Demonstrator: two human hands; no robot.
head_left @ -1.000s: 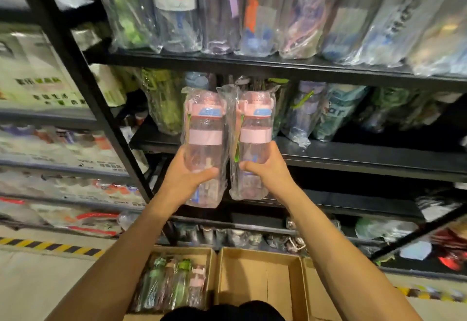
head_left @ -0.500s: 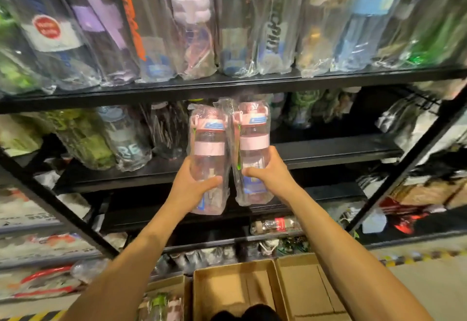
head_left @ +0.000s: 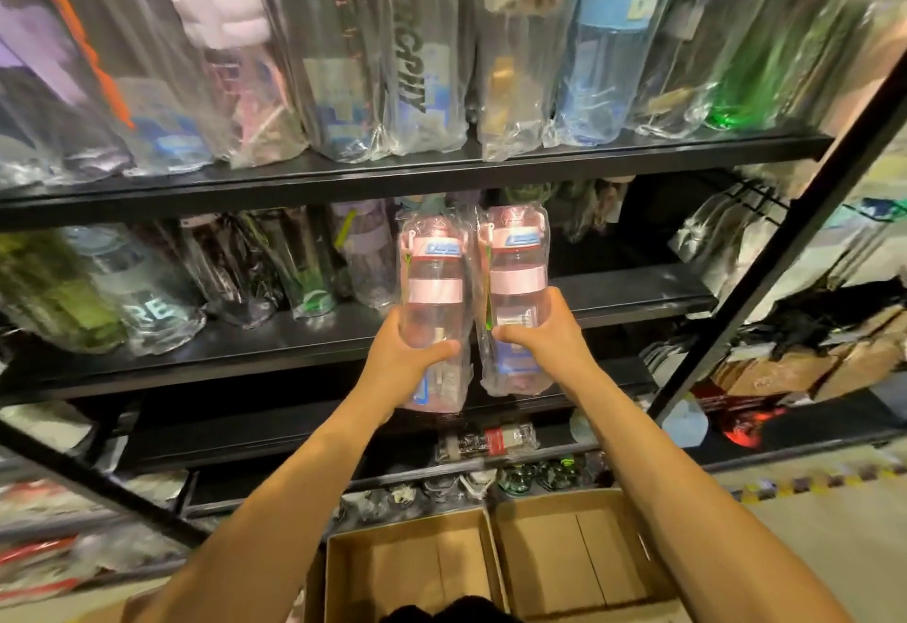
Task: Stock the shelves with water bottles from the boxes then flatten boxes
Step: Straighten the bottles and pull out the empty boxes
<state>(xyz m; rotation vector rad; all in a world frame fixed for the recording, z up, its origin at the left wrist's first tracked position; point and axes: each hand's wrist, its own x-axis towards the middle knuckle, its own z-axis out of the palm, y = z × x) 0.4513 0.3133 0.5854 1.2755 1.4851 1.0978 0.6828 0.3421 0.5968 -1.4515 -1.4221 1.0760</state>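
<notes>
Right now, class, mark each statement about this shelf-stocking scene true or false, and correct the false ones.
1. The left hand grips the left pink bottle; the right hand grips the right pink bottle. True.
2. Both bottles are unwrapped. False: each is in a clear plastic bag.
3. The top shelf holds folded towels. False: wrapped bottles stand on it.
4. Two open cardboard boxes lie below the arms. True.

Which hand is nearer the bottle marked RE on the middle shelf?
Left. The left hand, gripping the left pink bottle, is right of the RE bottle; the right hand, gripping the right pink bottle, is farther right.
</notes>
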